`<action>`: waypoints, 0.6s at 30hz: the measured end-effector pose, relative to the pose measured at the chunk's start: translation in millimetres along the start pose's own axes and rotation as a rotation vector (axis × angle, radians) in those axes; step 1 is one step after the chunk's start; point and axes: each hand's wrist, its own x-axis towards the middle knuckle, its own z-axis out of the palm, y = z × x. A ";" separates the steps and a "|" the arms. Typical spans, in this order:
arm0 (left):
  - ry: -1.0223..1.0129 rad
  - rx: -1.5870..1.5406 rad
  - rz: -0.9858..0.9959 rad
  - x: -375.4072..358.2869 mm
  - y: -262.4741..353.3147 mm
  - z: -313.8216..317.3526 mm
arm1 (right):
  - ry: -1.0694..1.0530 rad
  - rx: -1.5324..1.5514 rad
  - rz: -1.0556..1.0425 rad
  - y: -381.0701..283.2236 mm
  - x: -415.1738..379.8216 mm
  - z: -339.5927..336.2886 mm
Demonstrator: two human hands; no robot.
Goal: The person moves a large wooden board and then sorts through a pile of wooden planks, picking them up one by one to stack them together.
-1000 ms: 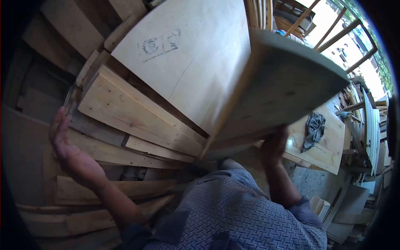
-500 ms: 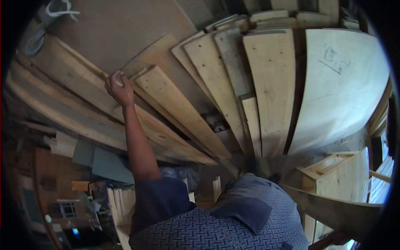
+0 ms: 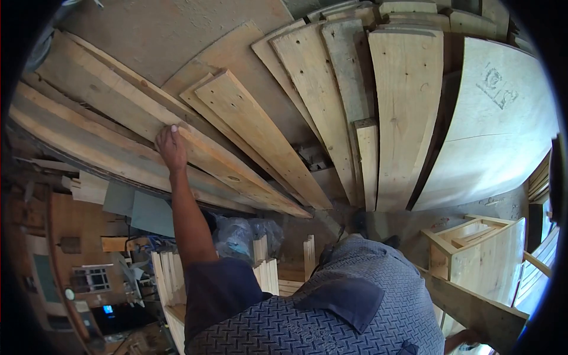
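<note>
So the two hands are well apart here. The left hand [image 3: 171,148] is way out on a long plank [image 3: 219,165] in the stack, fingers bent over its edge, though I honestly can't tell if it's gripping or just resting there. Right hand [image 3: 463,338] is down low by the hip, mostly cut off by the shadow and the edge of the view, and it's clamped on the underside of a loose board [image 3: 473,305], which sits tilted right above that hand

Just right of the left hand there's a knotty plank [image 3: 260,136] leaning with its top end up, then further right a grey plank [image 3: 349,77], a stubby strip [image 3: 367,160] and a wide plank [image 3: 408,106], all fanned out by the lens. Past those, well above the right hand, stands a big pale sheet [image 3: 497,124] with dark scribbly marks near its top. Behind the held board, near the right hand, is a light wooden frame [image 3: 473,248] with a smooth side panel

Nearer the body than the left hand you've got a crumpled clear plastic bag [image 3: 236,236] and some upright sticks [image 3: 266,272]. A dark screen [image 3: 118,319] with a small blue glow shows well off to the left hand's outer side
</note>
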 end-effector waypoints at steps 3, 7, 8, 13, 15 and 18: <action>-0.085 -0.073 -0.034 -8.3 3.7 -21.4 | -0.012 0.040 0.047 -3.5 -0.4 -5.0; 0.132 -0.329 -0.127 -27.4 0.0 -26.1 | -0.033 0.089 0.119 -7.1 -11.1 -15.5; 0.129 -0.328 -0.128 -32.3 1.7 -27.9 | -0.038 0.106 0.136 -9.2 -12.6 -15.8; 0.232 -0.294 -0.187 -39.4 40.0 -54.0 | -0.021 0.197 0.244 -20.0 -23.5 -15.9; 0.295 -0.346 -0.272 -29.2 57.0 -67.9 | -0.019 0.249 0.273 -28.5 -19.9 -8.6; 0.412 -0.179 -0.131 11.5 68.6 -66.8 | -0.015 0.324 0.322 -37.0 -16.5 -2.6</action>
